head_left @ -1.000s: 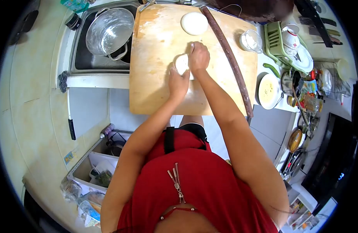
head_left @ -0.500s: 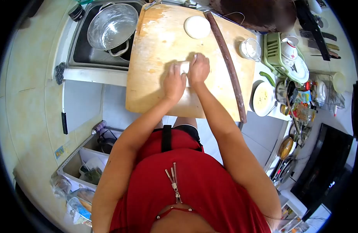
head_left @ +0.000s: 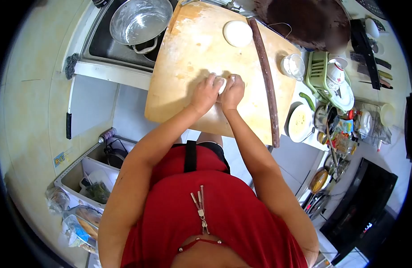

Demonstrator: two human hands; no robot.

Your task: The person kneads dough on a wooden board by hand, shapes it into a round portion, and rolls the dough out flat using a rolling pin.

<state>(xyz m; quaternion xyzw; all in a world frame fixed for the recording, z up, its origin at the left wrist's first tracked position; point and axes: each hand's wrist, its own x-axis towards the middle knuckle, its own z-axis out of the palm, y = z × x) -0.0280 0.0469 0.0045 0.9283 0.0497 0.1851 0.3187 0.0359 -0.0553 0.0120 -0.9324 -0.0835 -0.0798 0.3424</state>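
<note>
A small piece of white dough [head_left: 222,85] lies on the wooden board [head_left: 179,89], between my two hands near the board's front half. My left hand [head_left: 206,94] is closed on its left side, fingers curled over it. From the right, my right hand [head_left: 233,92] grips the same dough with bent fingers. Much of the piece is hidden under both hands. Farther back on the board sits a round, smooth ball of dough [head_left: 237,33]. A long dark rolling pin [head_left: 266,76] lies along the board's right side.
At the back left, a metal pot [head_left: 141,22] stands in the sink [head_left: 112,51]. A glass cup [head_left: 292,67] is at the board's right edge. Beyond it are a green dish rack [head_left: 316,71], a green chili [head_left: 307,101] and a white bowl [head_left: 300,123] of yellowish food.
My hands have drawn around the dough, which was a flatter, longer strip and now looks shorter and rounder. The whole view has tilted slightly.
</note>
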